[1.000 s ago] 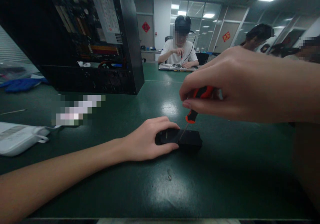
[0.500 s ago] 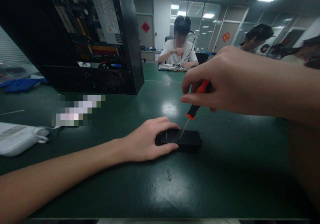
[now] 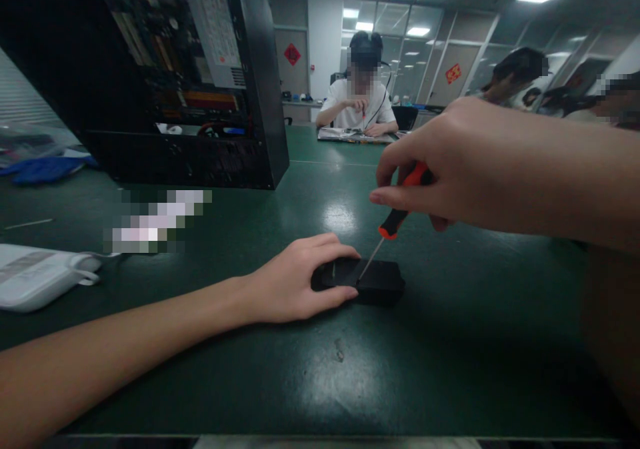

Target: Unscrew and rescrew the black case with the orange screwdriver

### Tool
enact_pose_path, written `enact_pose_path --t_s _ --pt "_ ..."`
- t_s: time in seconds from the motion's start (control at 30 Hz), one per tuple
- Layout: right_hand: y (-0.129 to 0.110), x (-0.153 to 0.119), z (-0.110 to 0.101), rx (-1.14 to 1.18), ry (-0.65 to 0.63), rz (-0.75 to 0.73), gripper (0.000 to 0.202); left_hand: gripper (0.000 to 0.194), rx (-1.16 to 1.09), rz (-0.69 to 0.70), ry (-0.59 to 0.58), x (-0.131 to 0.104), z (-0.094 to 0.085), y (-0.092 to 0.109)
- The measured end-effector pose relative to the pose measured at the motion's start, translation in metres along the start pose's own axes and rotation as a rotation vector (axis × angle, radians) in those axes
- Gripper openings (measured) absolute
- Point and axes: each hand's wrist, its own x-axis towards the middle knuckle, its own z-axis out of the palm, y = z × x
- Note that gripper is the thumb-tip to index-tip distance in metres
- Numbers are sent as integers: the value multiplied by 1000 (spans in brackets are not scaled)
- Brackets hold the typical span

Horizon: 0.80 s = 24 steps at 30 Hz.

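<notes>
A small black box-shaped device (image 3: 383, 279) lies on the green table (image 3: 225, 375). My left hand (image 3: 305, 279) is closed around its left end, thumb on the near side and fingers on the far side. Above and to the right, my right hand (image 3: 445, 175) grips a screwdriver (image 3: 394, 223) with a red and black handle. The screwdriver leans to the right, and its thin metal tip meets the top of the device beside my left thumb. Whether a screw sits under the tip is too small to tell.
An opened black computer case (image 3: 210, 159) stands at the back left. Nearer are a white device with a cord (image 3: 45, 275) and a blurred-out item (image 3: 157, 222). Blue gloves (image 3: 47, 169) lie far left. Across the table a person (image 3: 370, 105) works on a flat board.
My right hand and the screwdriver handle have shifted slightly right, so the screwdriver leans more. Its tip stays on the device, and my left hand has not moved.
</notes>
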Motion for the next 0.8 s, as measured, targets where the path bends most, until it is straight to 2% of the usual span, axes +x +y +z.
enact_pose_path --t_s 0.13,0.23,0.67,0.8 --pt "3 2 2 -4 -97 91 39 40 -4 -10 -8 1 -1 1" --pt "5 4 4 11 -114 119 41 40 -3 -7 -7 1 -1 1" --pt "36 9 17 85 -162 39 52 41 -2 2 9 1 0 0" --pt "40 10 19 83 -198 59 53 41 -6 2 3 1 0 0"
